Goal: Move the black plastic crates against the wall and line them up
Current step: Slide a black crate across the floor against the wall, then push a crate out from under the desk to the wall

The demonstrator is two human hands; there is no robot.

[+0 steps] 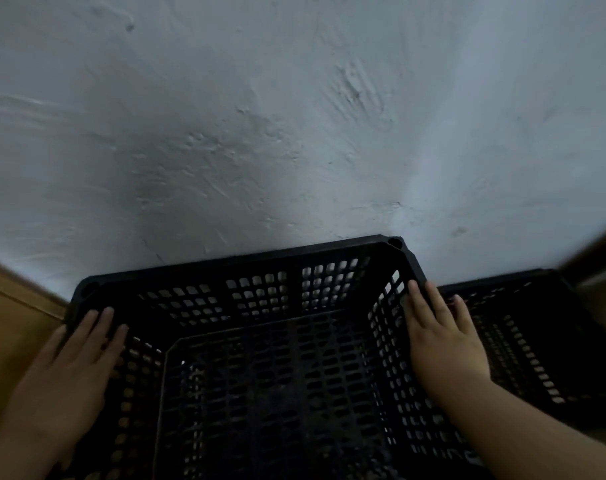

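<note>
- We look straight down into a black plastic crate (260, 289) that stands open side up on the floor (14, 327), at the floor's far edge where the wall (260, 133) rises.
- Its far rim runs along the foot of the wall; we cannot tell whether rim and wall touch, as the gap (if there is one) is lost in shadow.
- The left hand (69, 368) lies flat on the crate's left rim near its far left corner, fingers (106, 323) straight and close together, pointing toward the wall. It is laid wide on the plastic, not wrapped round it.
- The right hand (443, 344) lies on the crate's right rim near the far right corner, also flat with straight fingers. One fingertip rests at the inner side of the rim and the others spread out over the rim toward the right.
- A second black crate (523, 341) stands just beside the first on its right, under the outer fingers of the right hand. Its far rim also lies near the wall, though lower in our view than the first crate's.
- The wall is pale, rough plaster with a dark smudge above the first crate.
- At the right edge something brown (599, 261) shows, too blurred for us to name.
</note>
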